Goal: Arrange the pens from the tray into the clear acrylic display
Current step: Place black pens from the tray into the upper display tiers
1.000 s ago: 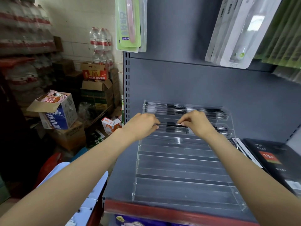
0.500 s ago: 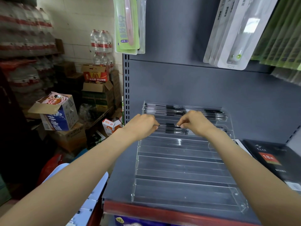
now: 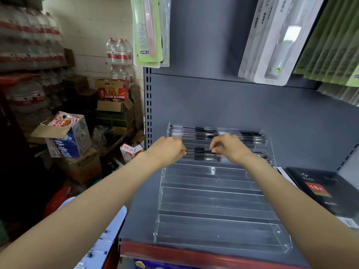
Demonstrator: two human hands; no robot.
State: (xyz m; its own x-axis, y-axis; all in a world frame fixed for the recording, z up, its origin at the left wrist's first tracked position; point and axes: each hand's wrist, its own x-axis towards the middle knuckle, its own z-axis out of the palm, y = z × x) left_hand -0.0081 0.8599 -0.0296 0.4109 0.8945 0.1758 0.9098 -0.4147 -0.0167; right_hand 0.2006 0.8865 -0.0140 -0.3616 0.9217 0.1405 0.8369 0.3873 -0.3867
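Note:
A clear acrylic stepped display (image 3: pixel 217 200) stands on the grey shelf. Its top row holds several black-and-clear pens (image 3: pixel 206 133). In the second row lie more pens (image 3: pixel 200 155). My left hand (image 3: pixel 167 152) pinches the left end of one of these pens with curled fingers. My right hand (image 3: pixel 229 147) pinches the same pen near its middle, just right of the black grip. The lower rows of the display hold nothing. The tray is out of view.
Black notebooks (image 3: pixel 318 189) lie on the shelf right of the display. Packaged toothbrushes (image 3: pixel 149 32) hang above. The shelf's red front edge (image 3: pixel 194 253) runs below. Cardboard boxes (image 3: pixel 66 138) and water bottles (image 3: pixel 118 53) crowd the floor at left.
Both hands have stayed at the second row, shifting only slightly; the pen between them sits a little lower in the row.

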